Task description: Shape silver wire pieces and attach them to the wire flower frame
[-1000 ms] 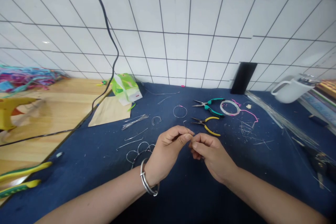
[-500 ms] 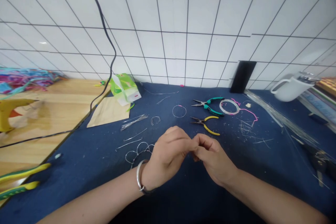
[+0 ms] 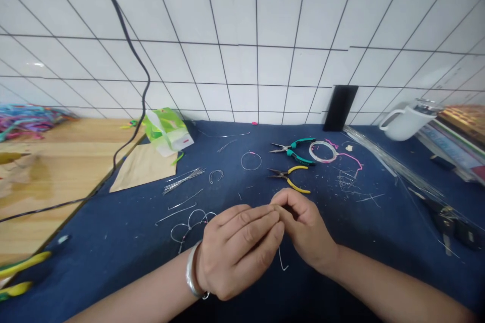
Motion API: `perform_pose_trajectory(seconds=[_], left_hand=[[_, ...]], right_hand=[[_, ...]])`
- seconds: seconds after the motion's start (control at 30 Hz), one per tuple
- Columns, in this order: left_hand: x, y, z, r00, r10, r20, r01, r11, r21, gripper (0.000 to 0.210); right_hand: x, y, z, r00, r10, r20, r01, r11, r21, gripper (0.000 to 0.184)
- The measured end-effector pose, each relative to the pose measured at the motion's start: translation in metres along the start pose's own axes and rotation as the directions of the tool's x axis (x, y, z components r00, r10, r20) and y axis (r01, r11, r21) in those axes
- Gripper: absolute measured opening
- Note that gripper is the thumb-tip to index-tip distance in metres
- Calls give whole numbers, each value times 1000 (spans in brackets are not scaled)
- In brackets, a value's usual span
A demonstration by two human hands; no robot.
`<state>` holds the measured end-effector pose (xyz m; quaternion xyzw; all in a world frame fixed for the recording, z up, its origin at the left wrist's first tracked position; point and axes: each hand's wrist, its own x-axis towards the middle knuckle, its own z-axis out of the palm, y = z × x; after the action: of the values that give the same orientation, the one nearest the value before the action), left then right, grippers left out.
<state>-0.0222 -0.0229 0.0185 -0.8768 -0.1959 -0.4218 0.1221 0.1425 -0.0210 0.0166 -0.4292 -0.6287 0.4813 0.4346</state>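
My left hand [image 3: 240, 250], a silver bangle at its wrist, has its fingers closed together and their tips pressed against those of my right hand [image 3: 307, 229]. My right hand is curled in a pinch at the same spot. From between them a thin wire [image 3: 281, 260] hangs down, bent at its lower end; its upper part is hidden by the fingers. Beside my left hand lies a wire piece with several loops [image 3: 189, 224]. Farther off are a round wire ring [image 3: 251, 161] with a pink bit on it and yellow-handled pliers [image 3: 290, 176].
Green-handled pliers [image 3: 293, 150], a spool [image 3: 323, 152] with pink cord, and wire offcuts [image 3: 346, 181] lie on the dark blue cloth. To the left are a bundle of wires [image 3: 185, 179] and a green packet [image 3: 165, 128]. A white mug [image 3: 405, 122] and keys [image 3: 447, 227] are rightward.
My left hand has turned so the backs of its fingers show and lie flatter. The bent wire end now shows below my hands. The view has shifted slightly to the right.
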Motion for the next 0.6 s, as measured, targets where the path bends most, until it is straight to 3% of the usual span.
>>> perform_pose_trajectory(seconds=[0.13,0.3,0.47,0.6], left_hand=[[-1,4,3,999,33,-6,-33,999,12,16],[6,7,2,999,40,-27,-39,999,37,12],[9,7,0,998,57,-3,-57,997,56,10],[5,5,3,996,89,-10,-88,993,78,10]], right_hand=[[-2,0,0,1000,4,-19,-4,1000,17,14],[-7,2,5,987,163,4,-159,956,247,14],[-8,-3,11,937,339,86,-330,772,543,12],[-6,-4,12,892,416,174,-418,617,666,12]])
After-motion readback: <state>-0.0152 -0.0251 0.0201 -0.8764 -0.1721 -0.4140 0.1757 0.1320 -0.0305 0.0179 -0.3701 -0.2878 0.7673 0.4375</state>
